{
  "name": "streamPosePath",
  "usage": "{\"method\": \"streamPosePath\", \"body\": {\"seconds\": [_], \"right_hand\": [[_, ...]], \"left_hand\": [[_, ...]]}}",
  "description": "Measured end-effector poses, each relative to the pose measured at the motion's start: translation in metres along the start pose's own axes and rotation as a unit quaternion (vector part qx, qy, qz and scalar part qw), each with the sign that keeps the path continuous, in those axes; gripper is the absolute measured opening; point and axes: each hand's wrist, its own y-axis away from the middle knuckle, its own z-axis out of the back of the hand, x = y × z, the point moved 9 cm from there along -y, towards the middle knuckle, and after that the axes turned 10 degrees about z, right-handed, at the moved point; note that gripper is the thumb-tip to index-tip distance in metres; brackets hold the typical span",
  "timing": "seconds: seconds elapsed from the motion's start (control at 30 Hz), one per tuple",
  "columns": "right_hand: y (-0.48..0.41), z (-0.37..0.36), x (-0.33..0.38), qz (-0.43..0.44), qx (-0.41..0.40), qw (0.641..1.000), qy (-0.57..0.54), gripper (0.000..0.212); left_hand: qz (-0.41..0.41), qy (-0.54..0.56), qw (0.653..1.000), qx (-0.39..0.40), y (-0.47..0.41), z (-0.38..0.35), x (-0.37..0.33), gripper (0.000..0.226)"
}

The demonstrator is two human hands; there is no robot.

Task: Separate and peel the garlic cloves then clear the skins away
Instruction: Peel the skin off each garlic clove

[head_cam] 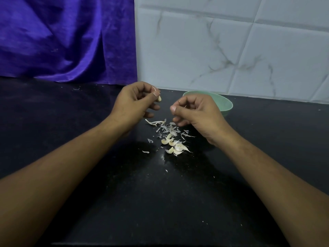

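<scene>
Plainly, the peeling looks about midway. The left hand [135, 102] pinches one garlic clove [159, 98] between thumb and forefinger, held up off the counter to the left of the green bowl [227, 104], with a wisp of skin curling from its top. The right hand [195, 113] hangs just in front of the bowl and hides part of its rim. Its fingers are curled, thumb tip near the forefinger, and I cannot tell whether a sliver of skin is nipped there.

Loose skins [167, 128] lie scattered on the black counter [89, 175] in front of the bowl and to its left. Farther from the bowl, toward the person, sits a cluster of cloves [173, 145], some seemingly unpeeled.

The pinched clove is small and probably slick once bare, so a hard tug could squirt it down among the scraps. Skins and cloves lie touching, so a careless sweep would likely drag cloves along. The papery skins would scatter at any quick pass of a hand. The right wrist, so close to the bowl, might nudge it.
</scene>
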Motion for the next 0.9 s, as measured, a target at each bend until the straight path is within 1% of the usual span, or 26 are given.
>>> {"method": "streamPosePath", "body": {"seconds": [0.07, 0.17, 0.33, 0.6, 0.67, 0.8, 0.87, 0.9], "right_hand": [[0.0, -0.003, -0.001, 0.003, 0.015, 1.0, 0.013, 0.008], [0.0, -0.007, -0.004, -0.004, 0.036, 0.999, 0.001, 0.01], [0.001, -0.013, -0.008, -0.01, 0.087, 0.996, 0.032, 0.022], [0.004, -0.019, -0.01, -0.024, 0.135, 0.988, 0.075, 0.016], [0.005, -0.018, -0.008, -0.022, 0.128, 0.989, 0.072, 0.014], [0.0, -0.007, -0.001, 0.008, 0.059, 0.996, 0.065, 0.009], [-0.001, -0.003, 0.002, 0.017, 0.038, 0.998, 0.051, 0.002], [-0.001, -0.003, 0.002, 0.019, 0.037, 0.998, 0.042, 0.008]], "left_hand": [[-0.001, -0.004, 1.0, 0.001, 0.001, 0.0, 0.0, 0.012], [0.0, -0.013, 1.0, 0.003, 0.002, -0.002, 0.0, 0.011], [0.004, -0.009, 1.0, 0.007, 0.002, -0.003, 0.001, 0.009], [0.013, -0.01, 1.0, 0.019, 0.002, -0.006, 0.003, 0.009], [0.012, -0.011, 1.0, 0.02, 0.002, -0.006, 0.003, 0.008], [0.013, -0.014, 1.0, 0.023, 0.003, -0.007, 0.003, 0.007], [0.012, -0.013, 0.999, 0.035, 0.003, -0.009, 0.002, 0.007], [0.012, -0.015, 0.999, 0.044, 0.004, -0.011, 0.002, 0.009]]}}
